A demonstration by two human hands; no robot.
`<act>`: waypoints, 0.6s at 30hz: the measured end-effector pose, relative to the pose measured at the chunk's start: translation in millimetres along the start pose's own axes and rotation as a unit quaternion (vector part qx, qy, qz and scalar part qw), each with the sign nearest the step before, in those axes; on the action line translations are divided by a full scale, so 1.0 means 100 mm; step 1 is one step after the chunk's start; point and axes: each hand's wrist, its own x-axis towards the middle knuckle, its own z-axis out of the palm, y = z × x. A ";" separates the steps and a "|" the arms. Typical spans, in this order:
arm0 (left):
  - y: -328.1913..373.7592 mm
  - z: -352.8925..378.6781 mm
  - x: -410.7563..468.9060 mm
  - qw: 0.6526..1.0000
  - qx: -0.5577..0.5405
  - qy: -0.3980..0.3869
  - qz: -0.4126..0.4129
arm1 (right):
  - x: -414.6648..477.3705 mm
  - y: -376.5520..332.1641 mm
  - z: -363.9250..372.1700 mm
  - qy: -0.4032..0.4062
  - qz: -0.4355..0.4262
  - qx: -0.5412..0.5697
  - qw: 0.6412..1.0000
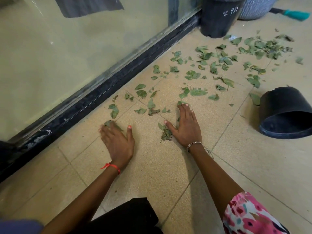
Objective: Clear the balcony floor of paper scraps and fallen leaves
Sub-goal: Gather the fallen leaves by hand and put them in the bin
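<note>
Green fallen leaves [211,65] lie scattered over the beige tiled floor [152,166], thickest at the far right. My left hand [118,142] lies flat on the floor, its blurred fingertips on a leaf [109,123] near the glass. My right hand [187,125] is flat too, fingers straight, fingertips touching a leaf [180,103]. A small heap of crumbled leaves [166,133] sits beside its thumb. Neither hand grips anything. I see no paper scraps for certain.
A black pot [283,114] lies tipped on its side at the right, mouth toward me. Another black pot [219,17] stands upright at the back by a woven basket [256,7]. A glass panel with a dark bottom rail [101,92] borders the left.
</note>
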 end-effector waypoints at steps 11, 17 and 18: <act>0.14 -0.05 0.99 0.990 -0.053 0.017 0.133 | 0.00 -0.02 -0.01 0.030 0.007 0.053 0.998; 0.23 0.04 1.18 0.985 -0.034 -0.041 0.166 | 0.02 -0.02 0.00 0.029 0.012 0.058 0.998; 0.29 0.07 1.10 0.981 -0.051 -0.056 0.180 | 0.02 -0.02 0.00 0.032 0.012 0.062 0.998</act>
